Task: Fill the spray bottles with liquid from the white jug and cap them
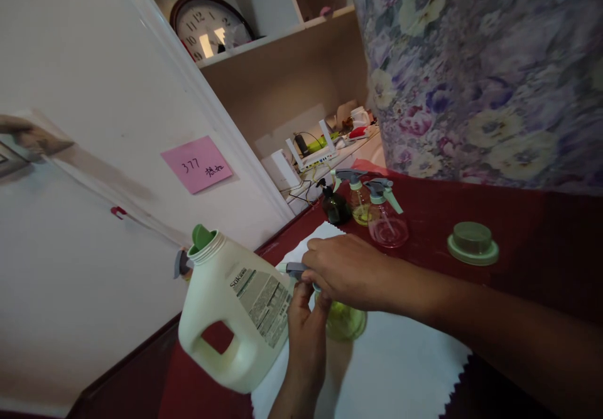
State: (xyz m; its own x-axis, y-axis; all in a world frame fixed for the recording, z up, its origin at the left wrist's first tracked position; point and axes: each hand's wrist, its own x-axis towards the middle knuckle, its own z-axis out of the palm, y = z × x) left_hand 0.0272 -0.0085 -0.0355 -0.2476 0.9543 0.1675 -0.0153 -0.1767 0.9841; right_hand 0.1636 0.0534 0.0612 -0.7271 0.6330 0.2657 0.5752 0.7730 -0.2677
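Below the frame's centre, the right hand (346, 265) grips the spray head (296, 271) and the left hand (306, 321) the yellow bottle (348, 323) (2 more spray bottles (387, 225) stand higher right), apparently screwing, so steady twisting is called for.

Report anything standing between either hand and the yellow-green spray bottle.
Nothing visible does: the right hand is over the head of the spray bottle, the left hand at its neck. The white jug stands to the left, outside that space.
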